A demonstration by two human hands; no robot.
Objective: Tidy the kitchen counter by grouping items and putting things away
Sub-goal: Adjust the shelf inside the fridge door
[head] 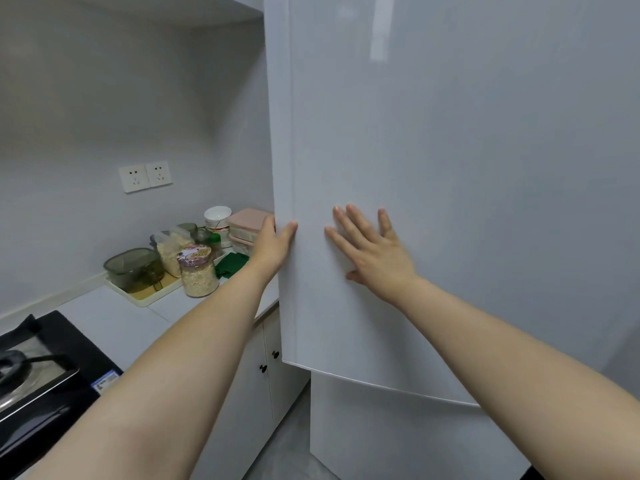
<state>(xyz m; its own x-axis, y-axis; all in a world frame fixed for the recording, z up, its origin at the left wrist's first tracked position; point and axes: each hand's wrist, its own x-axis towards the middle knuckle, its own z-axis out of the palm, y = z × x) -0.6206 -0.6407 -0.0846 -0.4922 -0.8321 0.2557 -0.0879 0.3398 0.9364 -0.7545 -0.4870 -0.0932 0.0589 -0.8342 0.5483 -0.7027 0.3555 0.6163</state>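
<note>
The glossy white upper door stood straight ahead of both outstretched arms, its long axis vertical and its free edge to the left. The left hand, the nearer to that edge, curled its fingers round it, thumb on the face. The right hand lay flat on the panel, fingers spread, holding nothing. An oat jar stood with other containers on the counter, off to the left.

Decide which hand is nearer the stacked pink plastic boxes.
Left. The left hand grips the edge of the glossy white door, beside the stacked pink plastic boxes; the right hand lies flat on its face, farther off.
</note>
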